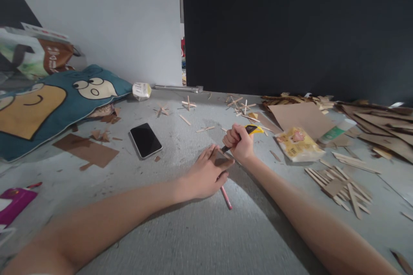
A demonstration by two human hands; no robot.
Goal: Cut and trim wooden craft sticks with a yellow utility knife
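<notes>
My right hand (240,142) is closed in a fist round a yellow and black utility knife (254,129). Its blade end points down and left, touching or just over a small brown piece of cardboard (222,154). Flat on that piece lies my left hand (206,174), fingers spread, pressing it to the grey surface. Part of the cardboard is hidden under the fingers. A pink pencil (226,199) sticks out from beneath my left hand toward me.
A phone (145,140) and cardboard strip (86,150) lie left, near a blue cushion (97,90). Small stick crosses (189,104) stand behind my hands. To the right are a yellow packet (298,144), a glue stick (338,130), wooden sticks (353,200) and stacked cardboard (383,131).
</notes>
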